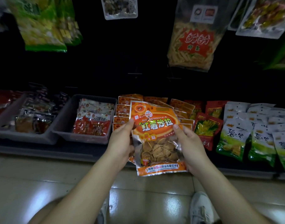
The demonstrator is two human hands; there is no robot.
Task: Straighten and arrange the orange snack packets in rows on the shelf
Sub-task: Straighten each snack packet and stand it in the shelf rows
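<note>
While aloft — packet point(156, 135) between 2 hands point(120, 143) point(192, 147)

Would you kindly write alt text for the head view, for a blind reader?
A person's left hand and right hand grip an orange snack packet by its side edges, above the front of a low shelf. Behind it lie more orange packets in rows, a grey bin to their left, red packets to their right.

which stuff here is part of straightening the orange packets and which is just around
Job: held orange packet, shelved orange packets, shelf, left hand, right hand (both gripping it).
Just there: grey bins, red packets, green-and-white packets, hanging bags.
</note>
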